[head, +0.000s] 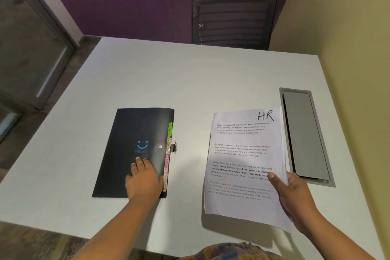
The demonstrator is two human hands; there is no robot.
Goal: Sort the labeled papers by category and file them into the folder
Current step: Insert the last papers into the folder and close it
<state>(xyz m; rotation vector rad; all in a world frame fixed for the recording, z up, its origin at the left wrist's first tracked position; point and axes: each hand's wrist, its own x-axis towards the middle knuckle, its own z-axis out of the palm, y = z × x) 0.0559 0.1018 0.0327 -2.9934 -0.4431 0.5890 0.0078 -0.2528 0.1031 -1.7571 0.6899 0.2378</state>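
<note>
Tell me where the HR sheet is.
In the head view the HR sheet is on the right, gripped at its right edge by the right hand, between the black folder and the grey cable hatch.

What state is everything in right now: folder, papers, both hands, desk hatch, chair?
Folder: closed, flat on the table, coloured tabs showing at its right edge.
Papers: stack held off the table, HR sheet on top.
Left hand: open, resting flat on the folder.
Right hand: grips the papers' right edge, thumb on top.
Desk hatch: lid down.
Chair: unoccupied, at the table's far side.
</note>
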